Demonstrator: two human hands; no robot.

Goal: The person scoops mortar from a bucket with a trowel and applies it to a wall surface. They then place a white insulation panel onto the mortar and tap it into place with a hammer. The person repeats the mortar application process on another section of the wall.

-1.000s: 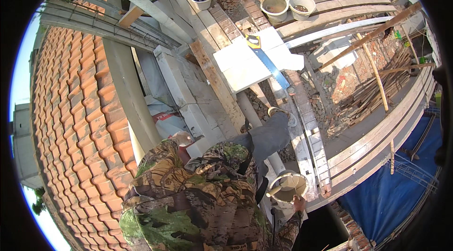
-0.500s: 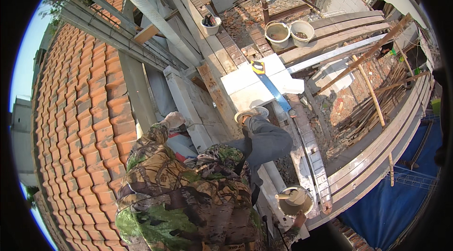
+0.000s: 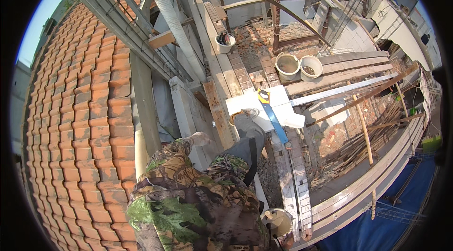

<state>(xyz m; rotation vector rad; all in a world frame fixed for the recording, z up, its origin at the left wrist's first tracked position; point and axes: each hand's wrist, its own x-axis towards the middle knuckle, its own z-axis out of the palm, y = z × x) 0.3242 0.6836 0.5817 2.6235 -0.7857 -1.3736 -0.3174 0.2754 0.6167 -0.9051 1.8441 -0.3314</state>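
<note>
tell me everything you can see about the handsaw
The handsaw has a yellow-and-black handle and a long, straight blue blade that looks like coated metal. It lies flat on the white blocks, handle at the far end, blade slanting nearer and to the right. The blade's end reaches past their near edge; whether it touches anything there is unclear. No hand touches it. Its teeth are too small to make out.
</note>
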